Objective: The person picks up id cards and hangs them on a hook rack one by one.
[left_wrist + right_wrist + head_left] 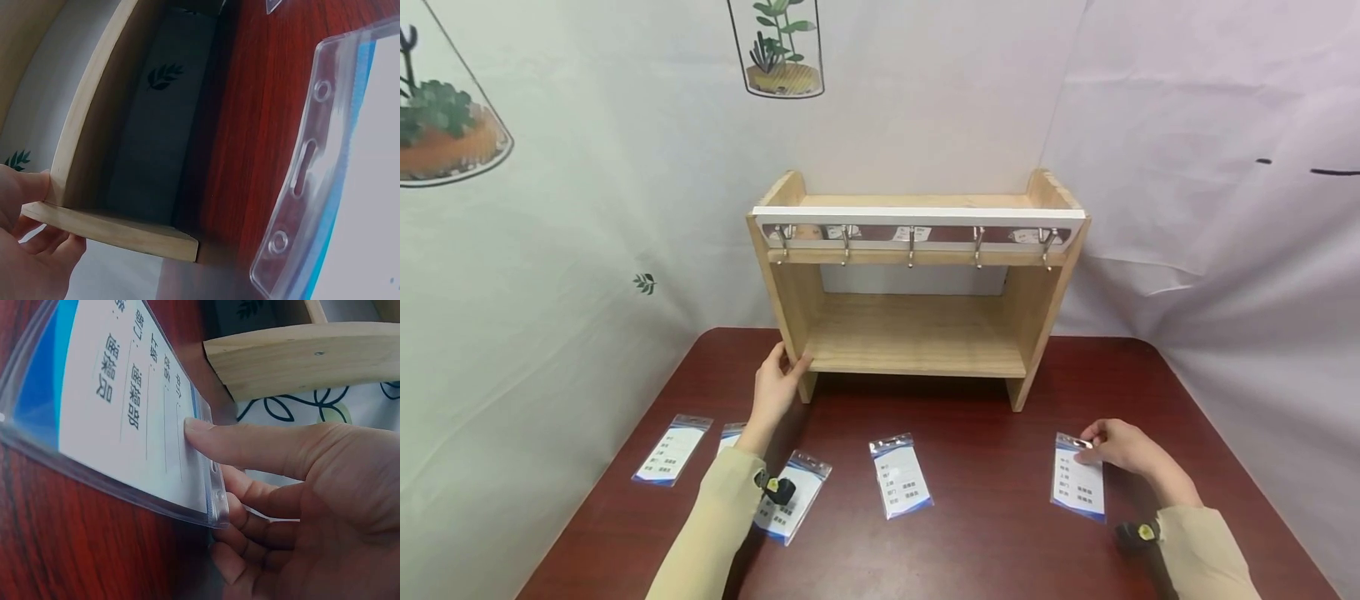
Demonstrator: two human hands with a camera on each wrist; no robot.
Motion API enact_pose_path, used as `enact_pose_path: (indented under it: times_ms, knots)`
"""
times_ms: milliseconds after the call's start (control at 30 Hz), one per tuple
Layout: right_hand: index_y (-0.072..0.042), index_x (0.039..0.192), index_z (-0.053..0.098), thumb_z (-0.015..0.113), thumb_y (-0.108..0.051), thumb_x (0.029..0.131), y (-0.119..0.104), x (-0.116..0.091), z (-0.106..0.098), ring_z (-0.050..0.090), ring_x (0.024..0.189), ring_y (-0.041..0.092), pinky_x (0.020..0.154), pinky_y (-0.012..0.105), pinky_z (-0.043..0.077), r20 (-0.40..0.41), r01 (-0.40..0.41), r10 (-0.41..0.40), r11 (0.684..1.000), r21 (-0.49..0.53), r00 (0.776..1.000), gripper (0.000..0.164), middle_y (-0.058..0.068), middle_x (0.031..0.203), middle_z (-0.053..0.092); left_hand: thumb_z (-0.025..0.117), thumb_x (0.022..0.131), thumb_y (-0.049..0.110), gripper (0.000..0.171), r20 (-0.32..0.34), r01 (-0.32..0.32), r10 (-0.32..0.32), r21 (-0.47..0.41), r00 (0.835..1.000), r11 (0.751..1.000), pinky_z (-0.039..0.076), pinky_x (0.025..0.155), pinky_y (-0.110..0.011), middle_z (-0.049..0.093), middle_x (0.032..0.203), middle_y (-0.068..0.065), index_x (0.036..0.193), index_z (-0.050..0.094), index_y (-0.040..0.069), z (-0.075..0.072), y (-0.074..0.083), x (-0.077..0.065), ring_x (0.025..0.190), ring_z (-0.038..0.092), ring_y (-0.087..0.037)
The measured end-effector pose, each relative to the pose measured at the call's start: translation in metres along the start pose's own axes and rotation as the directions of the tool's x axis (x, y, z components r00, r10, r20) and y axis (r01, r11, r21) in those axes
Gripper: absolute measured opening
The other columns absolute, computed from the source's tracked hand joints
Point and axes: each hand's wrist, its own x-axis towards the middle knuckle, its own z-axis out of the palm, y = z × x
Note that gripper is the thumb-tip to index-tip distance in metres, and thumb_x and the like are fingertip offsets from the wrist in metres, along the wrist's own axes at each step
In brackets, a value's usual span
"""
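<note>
Both occupied: left grip point(775, 387) holds shelf point(917, 335), apparently steadying it; right grip point(1122, 447) pinches badge point(1078, 483) near slotted end, perhaps for control.

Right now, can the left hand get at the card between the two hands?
Probably yes, once the left hand releases the wooden shelf it grips; nothing visible covers the card.

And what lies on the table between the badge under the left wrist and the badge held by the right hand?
Another badge lies there, with bare table on both sides of it; the head view shows this.
</note>
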Motion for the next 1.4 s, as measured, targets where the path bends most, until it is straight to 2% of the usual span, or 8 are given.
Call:
enact_pose_path:
  times_ms: [400,867,1133,1300,1400]
  knots:
    - [0.004,0.095,0.065,0.083,-0.012,0.077,-0.007,0.002,-0.001,0.051,0.079,0.019,0.071,0.035,0.042,-0.001,0.005,-0.005,1.000,0.002,1.000,0.030,0.003,0.081,0.056,0.071,0.096,0.016,0.046,0.002,0.006,-0.006,0.003,1.000,1.000,0.050,0.099,-0.046,0.061,0.127,-0.030,0.134,0.055,-0.004,0.000,0.001,-0.001,0.124,0.057,-0.040]
    - [0.007,0.102,0.064,0.078,-0.009,0.083,-0.016,0.001,-0.008,0.057,0.079,0.020,0.066,0.028,0.046,-0.030,0.074,-0.071,0.992,0.105,0.997,0.028,0.006,0.083,0.063,0.070,0.097,0.017,0.046,0.000,-0.009,0.009,0.013,1.000,1.000,0.050,0.099,-0.046,0.060,0.129,-0.030,0.135,0.055,-0.004,0.000,-0.001,-0.002,0.125,0.057,-0.041]
    - [0.012,0.105,0.064,0.071,0.001,0.088,-0.023,-0.004,-0.014,0.061,0.076,0.017,0.065,0.025,0.051,-0.013,0.146,-0.147,0.954,0.260,0.989,0.022,0.010,0.085,0.068,0.070,0.097,0.017,0.044,-0.011,-0.007,0.007,0.006,1.000,1.000,0.051,0.098,-0.046,0.061,0.129,-0.030,0.133,0.056,-0.003,0.000,0.000,-0.002,0.125,0.057,-0.040]
    - [0.013,0.110,0.063,0.071,-0.002,0.090,-0.029,-0.006,-0.017,0.064,0.077,0.016,0.068,0.027,0.053,-0.004,0.126,-0.133,0.929,0.347,0.991,0.026,0.013,0.089,0.070,0.072,0.095,0.015,0.044,-0.039,-0.006,0.005,-0.020,0.999,1.000,0.051,0.098,-0.043,0.061,0.128,-0.030,0.133,0.057,-0.004,0.002,0.000,-0.003,0.124,0.058,-0.040]
    - [0.012,0.111,0.063,0.072,-0.004,0.090,-0.033,-0.007,-0.019,0.065,0.077,0.015,0.068,0.028,0.054,-0.009,0.132,-0.138,0.922,0.363,0.990,0.027,0.014,0.091,0.071,0.073,0.094,0.013,0.043,-0.068,0.001,-0.004,-0.040,0.998,0.999,0.050,0.099,-0.041,0.062,0.126,-0.030,0.130,0.058,-0.005,0.004,0.001,-0.004,0.123,0.059,-0.040]
